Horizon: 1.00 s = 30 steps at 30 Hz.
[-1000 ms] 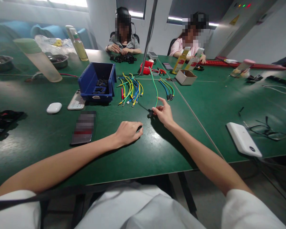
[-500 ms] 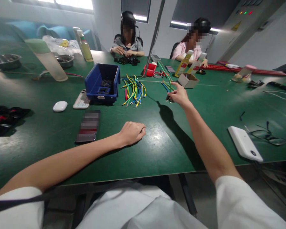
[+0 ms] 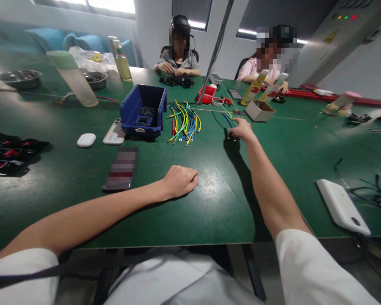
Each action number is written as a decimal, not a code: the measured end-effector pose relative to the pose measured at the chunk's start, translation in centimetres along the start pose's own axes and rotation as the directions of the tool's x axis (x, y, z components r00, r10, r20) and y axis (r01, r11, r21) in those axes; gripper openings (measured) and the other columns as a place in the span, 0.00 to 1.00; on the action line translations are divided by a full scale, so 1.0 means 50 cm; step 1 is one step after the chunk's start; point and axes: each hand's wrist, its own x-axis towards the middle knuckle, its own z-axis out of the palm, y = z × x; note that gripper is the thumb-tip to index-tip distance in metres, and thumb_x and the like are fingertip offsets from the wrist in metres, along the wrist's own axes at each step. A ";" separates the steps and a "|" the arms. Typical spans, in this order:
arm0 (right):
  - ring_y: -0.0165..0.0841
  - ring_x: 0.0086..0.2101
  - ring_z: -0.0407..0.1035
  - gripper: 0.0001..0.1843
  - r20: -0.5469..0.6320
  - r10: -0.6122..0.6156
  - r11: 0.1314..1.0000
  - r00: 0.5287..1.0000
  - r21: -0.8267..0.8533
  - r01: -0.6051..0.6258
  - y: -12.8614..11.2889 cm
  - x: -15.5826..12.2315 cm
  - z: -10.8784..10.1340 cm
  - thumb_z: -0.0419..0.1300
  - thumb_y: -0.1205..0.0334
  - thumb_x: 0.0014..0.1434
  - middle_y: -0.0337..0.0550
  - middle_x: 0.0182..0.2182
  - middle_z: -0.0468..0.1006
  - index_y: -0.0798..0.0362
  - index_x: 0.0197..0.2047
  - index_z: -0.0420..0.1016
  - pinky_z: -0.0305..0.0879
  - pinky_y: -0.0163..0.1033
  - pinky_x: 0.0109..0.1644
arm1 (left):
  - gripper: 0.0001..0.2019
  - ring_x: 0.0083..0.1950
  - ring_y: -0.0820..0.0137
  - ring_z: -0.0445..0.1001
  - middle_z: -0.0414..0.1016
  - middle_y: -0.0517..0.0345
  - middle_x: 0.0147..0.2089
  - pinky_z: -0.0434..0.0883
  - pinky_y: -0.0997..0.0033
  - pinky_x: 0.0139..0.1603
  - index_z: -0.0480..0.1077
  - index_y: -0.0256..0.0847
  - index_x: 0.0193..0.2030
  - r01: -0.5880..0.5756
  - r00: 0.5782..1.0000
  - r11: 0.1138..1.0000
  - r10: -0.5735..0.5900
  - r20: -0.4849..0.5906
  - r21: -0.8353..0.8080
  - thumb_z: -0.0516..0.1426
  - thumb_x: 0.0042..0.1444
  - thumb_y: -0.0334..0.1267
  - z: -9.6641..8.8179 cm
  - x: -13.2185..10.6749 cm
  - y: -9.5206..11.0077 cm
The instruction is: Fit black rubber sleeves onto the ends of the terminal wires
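Note:
My right hand (image 3: 244, 130) is at the small bunch of wires (image 3: 227, 120) right of centre. Its fingers are closed on a green wire (image 3: 229, 113), and the fingers hide part of the bunch. My left hand (image 3: 181, 181) rests on the table, curled into a loose fist with nothing visible in it. Beyond it lies a larger pile of yellow, green and blue wires (image 3: 186, 120) with metal ring ends. Left of that pile stands a blue bin (image 3: 142, 127) holding dark pieces.
The green table (image 3: 165, 220) bears a dark phone (image 3: 121, 169), a white earbud case (image 3: 86, 140), a small carton (image 3: 260, 112), a red box (image 3: 207, 95), a white power bank (image 3: 343, 207) and glasses (image 3: 373, 192). A slanted pole (image 3: 214, 51) rises mid-table. Two people sit across.
My right hand has come down to the small bunch, and the green wire that stuck up from it is lower. My left hand stays resting. The view has shifted slightly.

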 end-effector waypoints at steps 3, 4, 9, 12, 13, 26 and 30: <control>0.43 0.45 0.72 0.32 -0.031 -0.019 0.996 0.999 -0.091 0.016 0.000 -0.005 0.008 0.63 0.64 0.53 0.55 0.45 0.77 0.57 0.62 0.67 0.65 0.46 0.53 | 0.14 0.36 0.64 0.78 0.80 0.54 0.36 0.65 0.69 0.33 0.76 0.40 0.40 0.004 1.000 1.000 -0.004 0.003 0.003 0.49 0.63 0.39 -0.001 0.000 0.000; 0.45 0.49 0.69 0.32 -0.044 -0.026 0.993 0.999 -0.116 0.020 -0.001 -0.007 0.010 0.62 0.63 0.54 0.57 0.49 0.75 0.56 0.62 0.68 0.64 0.47 0.55 | 0.14 0.36 0.64 0.78 0.80 0.54 0.36 0.65 0.69 0.33 0.76 0.40 0.40 0.005 1.000 1.000 -0.005 0.004 0.003 0.49 0.63 0.39 -0.001 0.000 0.001; 0.50 0.54 0.66 0.30 -0.057 -0.012 0.983 0.998 -0.182 0.002 -0.011 -0.010 0.019 0.62 0.64 0.55 0.60 0.53 0.73 0.57 0.61 0.69 0.63 0.50 0.56 | 0.15 0.36 0.64 0.78 0.80 0.54 0.36 0.65 0.68 0.33 0.76 0.40 0.41 0.011 1.000 1.000 -0.011 0.011 0.013 0.48 0.64 0.40 -0.001 0.001 0.001; 0.50 0.54 0.67 0.28 -0.053 -0.012 0.976 0.999 -0.217 0.000 -0.016 -0.010 0.024 0.61 0.65 0.57 0.61 0.52 0.73 0.57 0.61 0.69 0.63 0.51 0.56 | 0.15 0.36 0.64 0.78 0.80 0.54 0.37 0.65 0.68 0.32 0.75 0.40 0.41 0.006 1.000 1.000 -0.007 0.004 0.018 0.48 0.64 0.40 -0.001 0.001 0.001; 0.50 0.54 0.67 0.28 -0.050 -0.018 0.974 0.999 -0.228 0.006 -0.017 -0.011 0.026 0.60 0.65 0.57 0.62 0.52 0.73 0.57 0.61 0.69 0.63 0.52 0.56 | 0.14 0.35 0.64 0.78 0.80 0.55 0.36 0.65 0.68 0.32 0.75 0.41 0.41 0.004 1.000 1.000 -0.004 0.000 0.020 0.48 0.64 0.40 -0.001 0.001 0.001; 0.52 0.52 0.69 0.21 -0.033 -0.031 0.947 0.999 -0.321 0.019 -0.042 -0.034 0.033 0.51 0.73 0.59 0.71 0.48 0.74 0.67 0.54 0.73 0.64 0.52 0.54 | 0.15 0.35 0.64 0.77 0.80 0.54 0.36 0.65 0.69 0.32 0.75 0.40 0.42 -0.002 1.000 1.000 0.002 0.002 0.020 0.48 0.64 0.40 -0.003 0.001 0.003; 0.54 0.50 0.71 0.19 -0.031 -0.048 0.918 0.998 -0.395 0.032 -0.065 -0.048 0.042 0.48 0.76 0.60 0.74 0.46 0.74 0.71 0.50 0.75 0.67 0.53 0.51 | 0.15 0.35 0.64 0.77 0.80 0.54 0.36 0.65 0.68 0.32 0.75 0.40 0.42 -0.002 1.000 1.000 0.002 0.004 0.022 0.48 0.64 0.39 -0.002 0.000 0.002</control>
